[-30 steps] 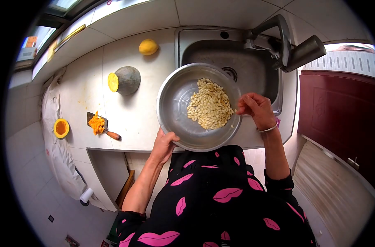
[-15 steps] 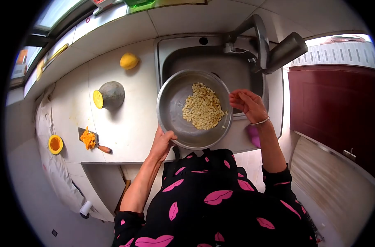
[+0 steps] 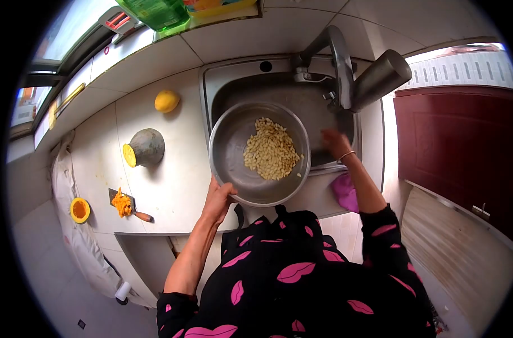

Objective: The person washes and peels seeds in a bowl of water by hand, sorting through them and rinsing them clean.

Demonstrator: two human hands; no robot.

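Observation:
A round steel bowl (image 3: pixel 228 163) with a heap of pale pumpkin seeds (image 3: pixel 270 149) on its bottom is held over the front left part of the sink. My left hand (image 3: pixel 218 201) grips its lower left rim, thumb on top and the fingers hidden underneath. Smeared by motion, my right hand (image 3: pixel 336 144) is above the sink (image 3: pixel 251 93), to the right of the bowl and apart from it. Its fingers are too blurred to make out.
The tap (image 3: pixel 341 67) rises behind the sink. A purple cloth (image 3: pixel 344 191) lies at the front right edge. On the left counter are a yellow lemon (image 3: pixel 167 101), a cut pumpkin piece (image 3: pixel 146 147), a cleaver (image 3: pixel 142 216) bearing orange pulp, and a hollow pumpkin end (image 3: pixel 80 210).
My right hand has left the bowl's right rim and moved down and away over the sink. The bowl stays in my left hand; the whole view has shifted slightly.

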